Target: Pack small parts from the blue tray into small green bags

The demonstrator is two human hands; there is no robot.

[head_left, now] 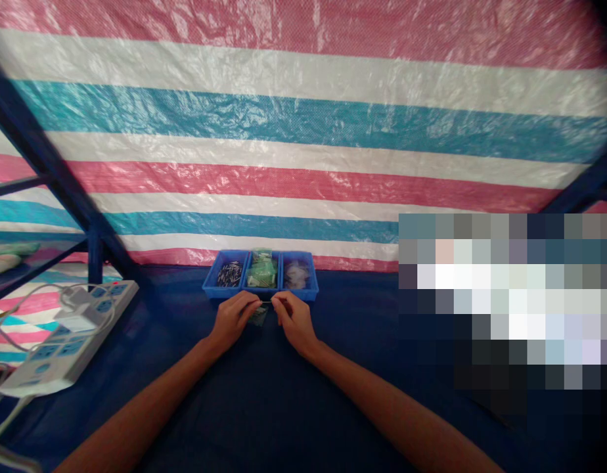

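Note:
My left hand point(236, 318) and my right hand point(294, 323) face each other just in front of the blue bins. Fingers and thumb of each are pinched together at the ends of a thin pale edge, which looks like the top of a small clear plastic bag point(258, 316). The bag hangs below, partly behind the left fingers, and its contents cannot be made out. Beyond the hands, the left blue bin point(207, 287) holds many small dark metal pieces point(229, 273). Green-tinted plastic packets point(262, 270) fill the middle bin, and translucent whitish items point(297, 274) lie in the right one.
A white power strip point(62, 378) with a plugged-in adapter point(81, 316) and loose cables is at the left on the dark blue table surface point(244, 407). Striped plastic sheeting point(303, 118) hangs behind, framed by dark posts point(52, 151). The right side is blurred by pixelation.

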